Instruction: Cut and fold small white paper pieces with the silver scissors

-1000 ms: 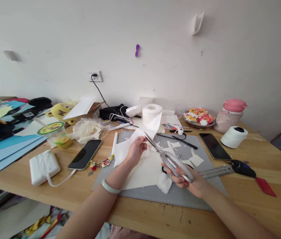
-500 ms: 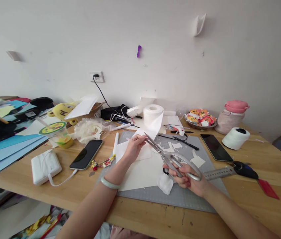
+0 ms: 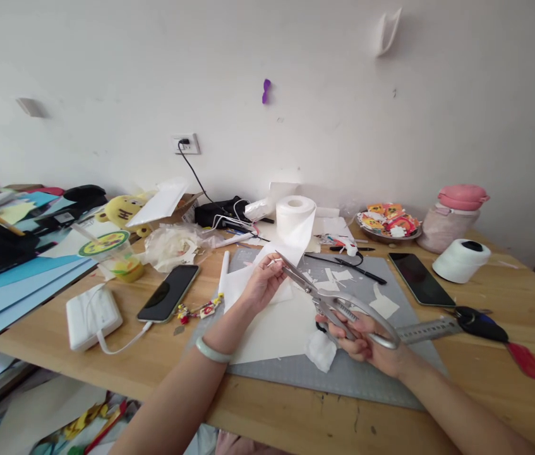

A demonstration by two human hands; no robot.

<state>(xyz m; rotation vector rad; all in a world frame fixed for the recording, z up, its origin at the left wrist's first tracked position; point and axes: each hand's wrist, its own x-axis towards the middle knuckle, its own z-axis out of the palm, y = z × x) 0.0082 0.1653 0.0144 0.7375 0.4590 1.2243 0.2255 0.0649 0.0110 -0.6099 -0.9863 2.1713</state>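
My right hand (image 3: pixel 366 344) is wrapped round the handles of large silver scissors (image 3: pixel 328 301). Their blades point up and left and look nearly closed, with the tips at the fingers of my left hand (image 3: pixel 265 282). My left hand is closed in a pinch; what its fingers hold is too small or hidden to make out. Just behind it, a loose end of white paper hangs from a paper roll (image 3: pixel 290 218). Below the hands, white sheets (image 3: pixel 267 335) lie on a grey cutting mat (image 3: pixel 362 387). A white fluffy wad (image 3: pixel 321 352) sits beside my right hand.
Paper scraps (image 3: pixel 338 277), a black pen (image 3: pixel 360 271) and a steel ruler (image 3: pixel 428 329) lie on the mat. To the right are a dark phone (image 3: pixel 421 278) and a thread cone (image 3: pixel 461 260). Leftward stand a charging phone (image 3: pixel 167 292), a power bank (image 3: pixel 93 318) and a drink cup (image 3: pixel 122 262).
The view has shifted slightly, so most things appear a little farther right. Both hands and the scissors keep nearly the same pose relative to each other.
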